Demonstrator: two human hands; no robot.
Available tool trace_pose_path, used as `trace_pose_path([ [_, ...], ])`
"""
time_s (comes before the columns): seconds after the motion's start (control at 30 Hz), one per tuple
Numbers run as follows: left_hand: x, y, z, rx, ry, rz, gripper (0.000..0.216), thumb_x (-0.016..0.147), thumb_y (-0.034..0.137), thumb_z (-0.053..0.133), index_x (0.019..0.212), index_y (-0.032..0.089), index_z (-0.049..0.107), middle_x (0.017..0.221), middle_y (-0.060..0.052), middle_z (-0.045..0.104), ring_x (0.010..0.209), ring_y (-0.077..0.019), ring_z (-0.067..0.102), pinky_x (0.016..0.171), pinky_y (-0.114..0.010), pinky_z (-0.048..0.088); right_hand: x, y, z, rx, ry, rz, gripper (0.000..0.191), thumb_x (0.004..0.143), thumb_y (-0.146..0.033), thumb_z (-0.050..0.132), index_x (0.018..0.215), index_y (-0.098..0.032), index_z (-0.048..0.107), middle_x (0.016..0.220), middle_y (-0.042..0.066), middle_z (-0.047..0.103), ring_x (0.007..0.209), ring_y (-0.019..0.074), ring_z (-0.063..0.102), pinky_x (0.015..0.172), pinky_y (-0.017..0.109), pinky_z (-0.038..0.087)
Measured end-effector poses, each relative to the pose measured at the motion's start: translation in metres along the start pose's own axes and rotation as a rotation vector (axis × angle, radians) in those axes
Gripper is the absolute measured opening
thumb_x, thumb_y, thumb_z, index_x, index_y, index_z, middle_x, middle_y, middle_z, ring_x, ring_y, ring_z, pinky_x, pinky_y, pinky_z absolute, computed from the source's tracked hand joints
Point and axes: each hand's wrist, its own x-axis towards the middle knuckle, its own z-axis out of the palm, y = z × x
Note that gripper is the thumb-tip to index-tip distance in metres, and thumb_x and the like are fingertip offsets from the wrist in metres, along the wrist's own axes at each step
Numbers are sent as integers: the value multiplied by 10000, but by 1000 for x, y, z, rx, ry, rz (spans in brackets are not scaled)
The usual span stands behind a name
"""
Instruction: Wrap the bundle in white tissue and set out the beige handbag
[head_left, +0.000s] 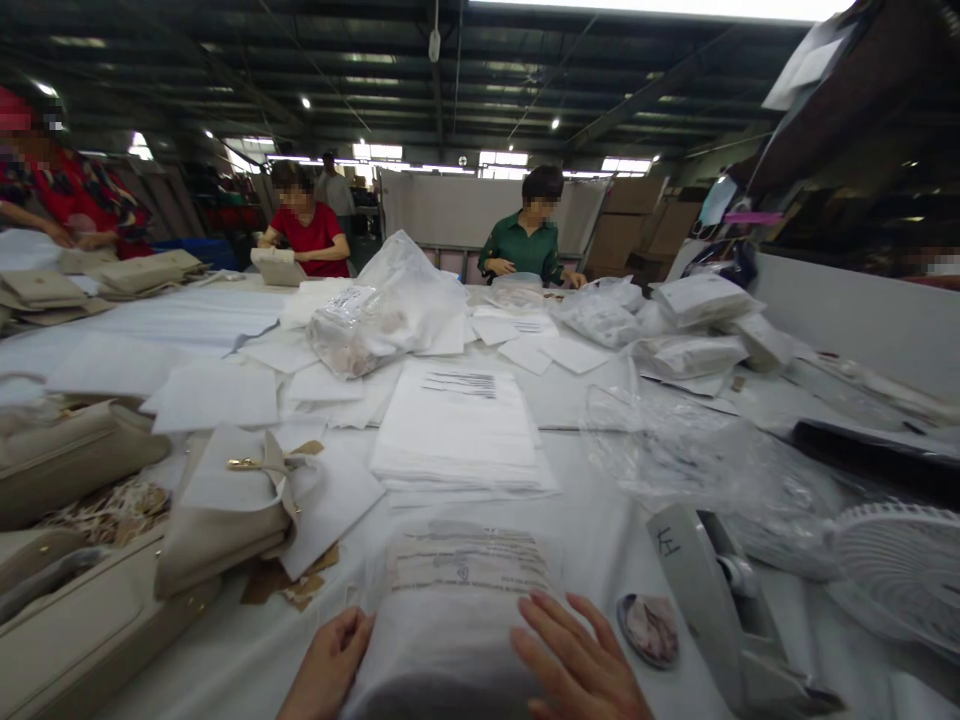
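Both hands rest on a white printed dust bag (pixel 457 610) lying at the near edge of the table (pixel 592 540). The left hand (pixel 330 665) curls loosely against the bag's left side, fingers bent; the right hand (pixel 577 665) lies flat on its right side, fingers spread (neither hand closes around it). Just right of it sits a tape dispenser (pixel 712 610). To the left lies a beige handbag (pixel 225 520). Beyond the bag sits a stack of white bags (pixel 457 430).

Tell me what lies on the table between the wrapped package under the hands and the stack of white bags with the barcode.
Nothing: in the head view only bare white table separates the wrapped package from the stack of white bags.
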Motion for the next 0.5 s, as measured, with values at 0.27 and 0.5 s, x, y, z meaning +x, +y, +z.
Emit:
trace_pose_path([
  [0.27,-24,23,-25,309,611,300,401,867,579,480,946,201,590,934,-56,638,764,-212,597,734,-341,461,4,-8,49,-92,-171,-22,527,919,-399,543,1417,-264,433,1449,-22,493,1280,255,512,1019,425,452],
  [0.5,-57,68,55,1067,422,994,681,650,473,807,1275,381,552,1338,-55,595,1218,-364,503,976,-502,405,1,-8,36,0,-233,35,524,938,-368,524,1438,-276,398,1473,-17,458,1326,260,470,1037,477,486],
])
